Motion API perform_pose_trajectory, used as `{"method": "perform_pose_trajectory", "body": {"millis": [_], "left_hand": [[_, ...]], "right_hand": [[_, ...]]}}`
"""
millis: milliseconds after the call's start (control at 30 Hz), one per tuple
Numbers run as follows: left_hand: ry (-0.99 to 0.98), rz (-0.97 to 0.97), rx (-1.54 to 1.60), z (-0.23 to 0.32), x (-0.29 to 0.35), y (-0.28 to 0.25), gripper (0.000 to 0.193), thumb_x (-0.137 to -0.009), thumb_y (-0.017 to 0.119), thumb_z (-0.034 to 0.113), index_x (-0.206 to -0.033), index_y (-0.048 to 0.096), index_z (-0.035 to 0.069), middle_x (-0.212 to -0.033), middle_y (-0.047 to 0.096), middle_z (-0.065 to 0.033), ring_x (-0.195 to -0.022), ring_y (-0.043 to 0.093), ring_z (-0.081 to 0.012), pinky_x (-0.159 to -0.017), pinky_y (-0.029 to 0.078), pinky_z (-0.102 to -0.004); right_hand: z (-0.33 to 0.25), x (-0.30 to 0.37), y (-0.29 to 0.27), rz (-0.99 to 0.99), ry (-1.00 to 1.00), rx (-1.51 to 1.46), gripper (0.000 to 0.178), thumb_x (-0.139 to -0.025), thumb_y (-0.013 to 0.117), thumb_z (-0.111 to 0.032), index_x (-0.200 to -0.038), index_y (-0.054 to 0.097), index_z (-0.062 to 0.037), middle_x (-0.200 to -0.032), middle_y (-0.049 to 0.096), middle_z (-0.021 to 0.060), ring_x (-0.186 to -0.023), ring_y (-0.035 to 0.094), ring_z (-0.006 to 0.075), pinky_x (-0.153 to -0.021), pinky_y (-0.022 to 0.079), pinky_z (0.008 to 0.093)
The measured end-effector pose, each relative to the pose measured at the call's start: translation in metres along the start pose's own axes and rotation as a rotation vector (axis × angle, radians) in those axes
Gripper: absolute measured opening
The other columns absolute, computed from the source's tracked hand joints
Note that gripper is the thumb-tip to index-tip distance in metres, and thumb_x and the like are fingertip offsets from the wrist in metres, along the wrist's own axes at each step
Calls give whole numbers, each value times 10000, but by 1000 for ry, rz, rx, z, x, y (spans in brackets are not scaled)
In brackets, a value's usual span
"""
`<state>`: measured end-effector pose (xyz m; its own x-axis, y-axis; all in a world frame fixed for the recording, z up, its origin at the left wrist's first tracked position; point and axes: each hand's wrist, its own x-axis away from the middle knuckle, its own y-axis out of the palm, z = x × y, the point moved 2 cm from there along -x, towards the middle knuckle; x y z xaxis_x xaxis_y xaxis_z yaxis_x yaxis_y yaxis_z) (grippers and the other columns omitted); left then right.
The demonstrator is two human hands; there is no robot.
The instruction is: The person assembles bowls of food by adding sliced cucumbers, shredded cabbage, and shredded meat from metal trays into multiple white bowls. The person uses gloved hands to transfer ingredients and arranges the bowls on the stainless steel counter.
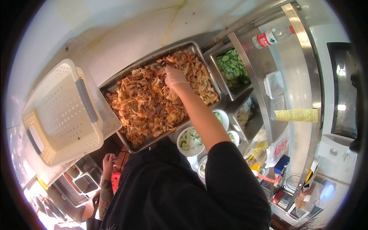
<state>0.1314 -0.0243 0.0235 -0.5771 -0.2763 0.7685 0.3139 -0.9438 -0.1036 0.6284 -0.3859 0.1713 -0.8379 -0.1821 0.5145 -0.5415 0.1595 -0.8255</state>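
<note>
Ragged shredded meat (149,103) — browned, glossy, uneven — heaps in a shallow rectangular metal tray (194,46) beneath the right hand (175,78), plastic-gloved, fingers bent into it, grip untellable. Below the tray's near edge, the left hand (109,160) curls loosely, contents unclear.

This looks like a working food-service kitchen, perhaps a small stall or takeaway, rather than a home. A large metal tray (190,45) carries a bulk heap of chopped, browned meat (142,101), and the right hand (174,78) in it wears a thin clear glove. Beside it, a deep steel pan holds sliced cucumber (232,65), with several white bowls (188,154) of cut vegetables nearby. Metal shelving (263,57) runs along the right, where a yellow paper slip (297,115) hangs like an order ticket.
</note>
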Motion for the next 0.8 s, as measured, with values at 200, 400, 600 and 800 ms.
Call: {"method": "perform_pose_trajectory", "body": {"millis": [200, 400, 600, 800], "left_hand": [[-177, 103, -8, -14, 7, -34, 214, -1010, 545, 276, -1064, 594, 75, -855, 654, -45, -651, 616, -119, -500, 481, -256], [-389, 155, 0, -89, 41, -86, 208, -983, 536, 250, -1070, 597, 72, -854, 653, -77, -671, 634, -178, -506, 504, -297], [-384, 148, -19, -90, 25, -88, 208, -989, 527, 265, -1056, 592, 78, -837, 645, -66, -657, 627, -174, -500, 499, -315], [-273, 11, -2, -15, -31, -43, 190, -999, 533, 293, -1042, 603, 121, -847, 643, -18, -646, 601, -112, -520, 461, -262]], "right_hand": [[66, 32, -14, -6, 140, -324, 168, -952, 577, -130, -1069, 621, -16, -1079, 667, 165, -1028, 648, 325, -858, 524, 425], [112, 66, 5, 246, 151, -510, 354, -959, 636, -240, -1260, 604, -58, -1183, 661, 137, -1010, 636, 259, -914, 495, 359], [116, 95, 5, 312, 155, -844, 322, -955, 650, -224, -1210, 609, -32, -1091, 659, 110, -994, 639, 192, -869, 493, 318], [117, 111, -12, 633, 55, -1266, 248, -946, 670, -185, -1159, 634, -62, -1035, 641, 63, -850, 626, 132, -730, 516, 253]]}}
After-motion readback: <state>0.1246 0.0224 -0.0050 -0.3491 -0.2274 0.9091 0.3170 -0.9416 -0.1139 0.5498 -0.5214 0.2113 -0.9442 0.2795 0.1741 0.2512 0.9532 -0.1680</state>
